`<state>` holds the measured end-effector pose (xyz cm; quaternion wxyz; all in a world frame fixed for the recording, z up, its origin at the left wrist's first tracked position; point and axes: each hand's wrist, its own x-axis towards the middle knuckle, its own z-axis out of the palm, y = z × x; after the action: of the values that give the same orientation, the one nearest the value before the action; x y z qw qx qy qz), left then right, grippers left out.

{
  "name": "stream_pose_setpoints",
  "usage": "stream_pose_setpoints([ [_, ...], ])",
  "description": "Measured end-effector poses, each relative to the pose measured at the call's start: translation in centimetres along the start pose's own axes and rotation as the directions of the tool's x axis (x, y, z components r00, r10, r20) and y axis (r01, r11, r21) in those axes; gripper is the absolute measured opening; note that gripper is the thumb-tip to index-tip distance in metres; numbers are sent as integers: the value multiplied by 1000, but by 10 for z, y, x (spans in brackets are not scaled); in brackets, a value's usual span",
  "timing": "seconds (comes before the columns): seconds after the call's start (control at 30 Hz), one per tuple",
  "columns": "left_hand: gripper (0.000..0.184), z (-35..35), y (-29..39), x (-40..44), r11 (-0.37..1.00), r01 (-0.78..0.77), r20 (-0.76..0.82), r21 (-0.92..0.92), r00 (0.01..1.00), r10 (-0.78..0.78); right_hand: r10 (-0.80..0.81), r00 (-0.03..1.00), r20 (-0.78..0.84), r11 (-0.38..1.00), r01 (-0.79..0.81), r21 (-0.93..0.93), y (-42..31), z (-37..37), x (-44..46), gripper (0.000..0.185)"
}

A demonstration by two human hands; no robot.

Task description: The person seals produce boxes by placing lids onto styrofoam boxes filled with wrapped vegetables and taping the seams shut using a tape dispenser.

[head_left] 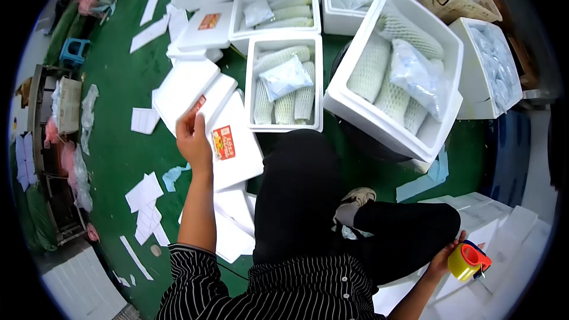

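My left hand (194,142) is closed on the near edge of a white foam lid (185,86), thumb on top. The lid lies tilted over a stack of similar lids; one below it (246,163) bears a red and orange label (224,142). At the lower right, my right hand (441,259) grips a tape dispenser (468,261) with a red frame and a yellow roll. Ahead of my knees stands an open foam box (252,86) with net-wrapped produce (284,106) and a clear ice pack (286,78) on top.
A larger foam box (339,98), similarly filled, sits tilted at the right. More foam boxes (237,32) stand behind. A foam box of ice packs (483,65) and a plastic basket (474,0) are at the far right. Foam scraps (145,192) litter the green floor (109,160).
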<state>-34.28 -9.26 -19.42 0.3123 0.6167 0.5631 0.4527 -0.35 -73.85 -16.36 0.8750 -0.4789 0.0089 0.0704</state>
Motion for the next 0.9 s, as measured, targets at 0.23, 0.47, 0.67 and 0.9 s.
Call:
stream_pose_setpoints([
  [0.23,122,-96,-286,-102,390,368,65,844,653,-755,140,988,68,986,-145,78,-10,-10,16,54],
  [0.47,119,-144,-237,-117,645,630,190,432,636,-748,9,999,36,1000,-9,-6,7,10,16,55],
  [0.67,78,-314,-77,-39,745,660,739,93,455,-496,-90,996,-20,991,88,-100,18,47,-12,61],
  [0.9,86,-108,151,0,924,180,720,-338,682,130,-196,973,-124,975,181,-127,26,86,-13,56],
])
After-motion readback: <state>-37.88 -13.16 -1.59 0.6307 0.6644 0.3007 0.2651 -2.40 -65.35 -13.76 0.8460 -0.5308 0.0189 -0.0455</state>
